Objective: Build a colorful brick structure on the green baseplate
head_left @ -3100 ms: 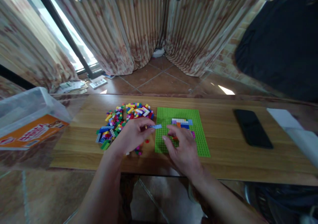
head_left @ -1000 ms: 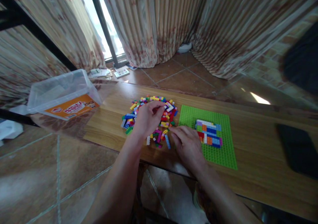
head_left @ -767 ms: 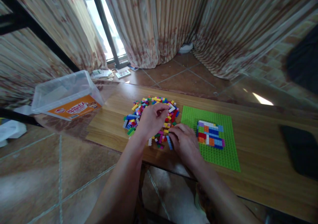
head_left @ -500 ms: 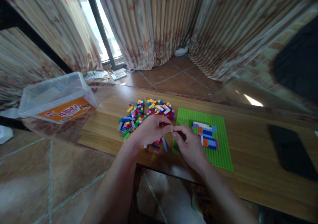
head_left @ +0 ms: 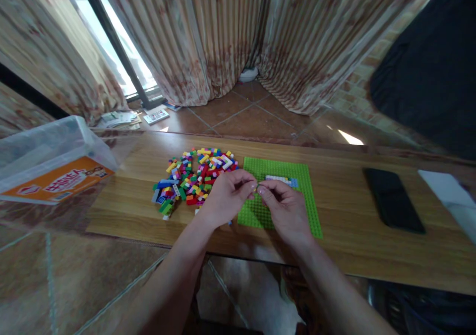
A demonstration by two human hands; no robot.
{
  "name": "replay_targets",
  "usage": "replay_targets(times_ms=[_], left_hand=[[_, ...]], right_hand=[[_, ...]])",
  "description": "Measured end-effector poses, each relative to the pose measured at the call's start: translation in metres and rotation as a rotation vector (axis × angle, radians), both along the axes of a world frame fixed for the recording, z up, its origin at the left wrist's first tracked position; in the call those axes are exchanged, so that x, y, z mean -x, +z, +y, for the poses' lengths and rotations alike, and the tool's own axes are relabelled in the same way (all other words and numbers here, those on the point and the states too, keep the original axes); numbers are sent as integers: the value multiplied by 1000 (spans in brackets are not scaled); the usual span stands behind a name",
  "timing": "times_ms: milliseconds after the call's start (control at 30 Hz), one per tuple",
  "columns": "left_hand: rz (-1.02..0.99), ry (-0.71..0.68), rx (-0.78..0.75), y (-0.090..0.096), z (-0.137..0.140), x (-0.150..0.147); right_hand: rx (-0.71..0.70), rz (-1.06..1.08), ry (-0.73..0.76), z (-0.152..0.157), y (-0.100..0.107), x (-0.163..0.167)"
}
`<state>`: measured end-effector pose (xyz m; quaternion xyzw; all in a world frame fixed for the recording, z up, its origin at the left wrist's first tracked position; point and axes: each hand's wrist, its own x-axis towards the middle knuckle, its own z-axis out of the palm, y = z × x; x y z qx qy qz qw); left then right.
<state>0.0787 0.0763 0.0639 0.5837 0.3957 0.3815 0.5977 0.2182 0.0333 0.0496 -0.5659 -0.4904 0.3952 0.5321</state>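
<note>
My left hand (head_left: 232, 196) and my right hand (head_left: 284, 205) meet over the left part of a green baseplate (head_left: 315, 221). Thumb and fingers of both are pinched together on a small toy brick (head_left: 255, 189), mostly hidden, with only a yellowish bit showing. Behind my right hand, a block of joined bricks (head_left: 277, 179) sits on the baseplate. Its white and light blue back edge shows; my hand covers most of the rest. A heap of loose colourful bricks (head_left: 189, 176) lies on the table left of the baseplate, partly behind my left hand.
The wooden table (head_left: 126, 196) carries a clear plastic box (head_left: 89, 141) with an orange label at its left end. On the right lie a black phone-like slab (head_left: 393, 199) and white paper (head_left: 449, 191). Curtains (head_left: 223, 42) hang beyond the table.
The camera view has turned right, so the table things appear further left. Both hands stay pinched together and now sit more over the baseplate, covering more of the joined bricks.
</note>
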Motion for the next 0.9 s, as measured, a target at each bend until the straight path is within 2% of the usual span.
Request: replay_targets(times_ms=[167,233,367,467,567,733,900], left_hand=[[-164,-15,168,6,-7,-15],[-175,6,202,6,-7,-19],[-107,133,172,3,-1,-21],[-51,171,178,1,2,-21],[-14,183,174,-1,3,-24],[12,161,150,-3,3,-28],[28,145,152,-3,3,-26]], right_hand=[[56,105,46,-3,8,-29],[66,76,25,-3,9,-44],[38,-192,-9,-6,6,-75],[-31,-466,58,-11,4,-85],[-71,-644,164,-14,3,-84],[-81,-826,290,-15,2,-73],[-90,-1039,276,-16,1,-63]])
